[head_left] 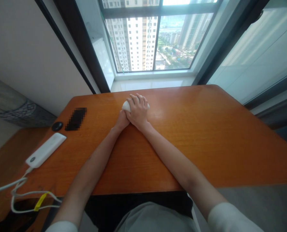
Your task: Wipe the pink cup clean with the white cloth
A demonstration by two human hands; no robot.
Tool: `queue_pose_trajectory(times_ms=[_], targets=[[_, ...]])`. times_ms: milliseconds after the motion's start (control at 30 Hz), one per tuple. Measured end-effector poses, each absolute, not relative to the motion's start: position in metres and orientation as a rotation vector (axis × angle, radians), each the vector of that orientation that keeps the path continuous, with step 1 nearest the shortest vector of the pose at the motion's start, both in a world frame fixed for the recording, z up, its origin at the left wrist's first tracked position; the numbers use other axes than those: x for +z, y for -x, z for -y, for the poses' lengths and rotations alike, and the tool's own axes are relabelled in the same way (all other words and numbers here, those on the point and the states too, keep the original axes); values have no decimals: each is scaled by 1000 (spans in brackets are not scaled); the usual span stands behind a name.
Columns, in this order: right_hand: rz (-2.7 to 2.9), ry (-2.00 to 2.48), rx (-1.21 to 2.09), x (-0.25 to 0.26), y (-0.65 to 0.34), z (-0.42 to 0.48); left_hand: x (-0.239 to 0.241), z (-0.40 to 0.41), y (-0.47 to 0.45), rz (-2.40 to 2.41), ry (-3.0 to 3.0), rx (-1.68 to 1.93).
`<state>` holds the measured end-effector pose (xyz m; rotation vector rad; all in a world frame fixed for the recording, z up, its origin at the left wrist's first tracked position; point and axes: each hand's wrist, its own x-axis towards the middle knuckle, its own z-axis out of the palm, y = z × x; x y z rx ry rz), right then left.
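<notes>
Polished wood of the table (pixel 206 138) stretches beneath both forearms. Nearer than the left hand (pixel 122 120) and well out to its left lies a white oblong case (pixel 46 149), a black disc (pixel 57 126) just past it. Left fingers are mostly hidden, so their grip cannot be told; that hand touches the right hand (pixel 138 112), which lies with fingers spread over a rounded white object (pixel 126 106). It looks light and probably somewhat soft, best held by a flat palm on top, steadied at its exposed left end. Beyond both hands stands a window (pixel 140 45).
</notes>
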<state>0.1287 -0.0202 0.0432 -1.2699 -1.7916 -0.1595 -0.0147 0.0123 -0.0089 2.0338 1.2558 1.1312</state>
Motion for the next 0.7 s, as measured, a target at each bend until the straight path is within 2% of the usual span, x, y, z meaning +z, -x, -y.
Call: queue_pose_trajectory(times_ms=[267, 467, 700], targets=[[1861, 1338, -76, 37, -129, 25, -13, -15, 15, -1321, -2107, 1111], [1713, 1308, 5, 37, -132, 16, -9, -10, 11, -1418, -2068, 1118], [1391, 1143, 330, 26, -143, 7, -1, -6, 9, -1430, -2044, 1087]])
